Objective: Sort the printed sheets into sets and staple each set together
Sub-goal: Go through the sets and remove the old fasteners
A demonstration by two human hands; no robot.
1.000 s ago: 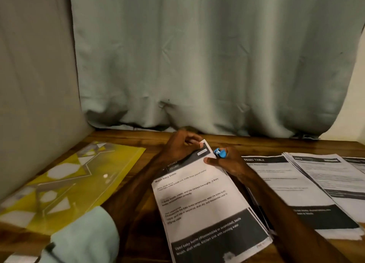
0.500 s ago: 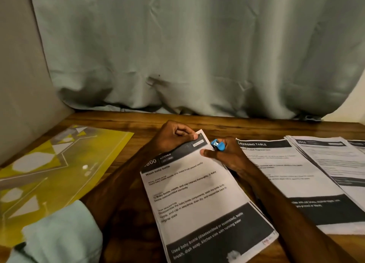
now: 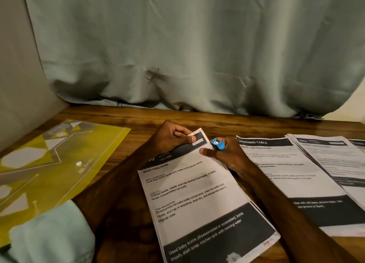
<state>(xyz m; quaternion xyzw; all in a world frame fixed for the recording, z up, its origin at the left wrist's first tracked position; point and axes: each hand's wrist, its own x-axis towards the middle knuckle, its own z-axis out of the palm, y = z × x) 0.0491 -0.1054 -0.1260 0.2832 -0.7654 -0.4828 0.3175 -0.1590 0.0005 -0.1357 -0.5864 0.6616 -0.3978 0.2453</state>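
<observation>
1. Head view: the Wash baby bottle set (image 3: 197, 195) is seen lying at a slant in the middle of the tabletop (image 3: 217, 122), with its top end raised slightly between the two hands.
2. Several edges are seen fanned along its right side, so more than one sheet is judged to be in it.
3. Light, thin and floppy is how it is expected to handle; loose pages are likely to slide over one another until they are fastened.
4. Hold is best taken right beside the corner to be stapled, so that the edges are kept square there.
5. The top edge is pinched by the left hand (image 3: 169, 140), thumb on the dark header and fingers curled behind.
6. A small blue stapler (image 3: 217, 144) is gripped in the curled fingers of the right hand (image 3: 229, 156), just beside the top right corner, while that hand's thumb is pressed onto the right edge of the page.
7. Whether the corner is already inside the stapler's mouth cannot be told.
8. Just to the right, a Dressing Table stack (image 3: 286, 175) is laid flat, and a further stack (image 3: 331, 160) overlaps it.
9. To the left, well apart, a yellow folder (image 3: 49, 164) is lying, with a pale green sleeve (image 3: 49, 235) below it.
10. Behind it all, a grey-green curtain (image 3: 197, 45) is hung down to the tabletop.
</observation>
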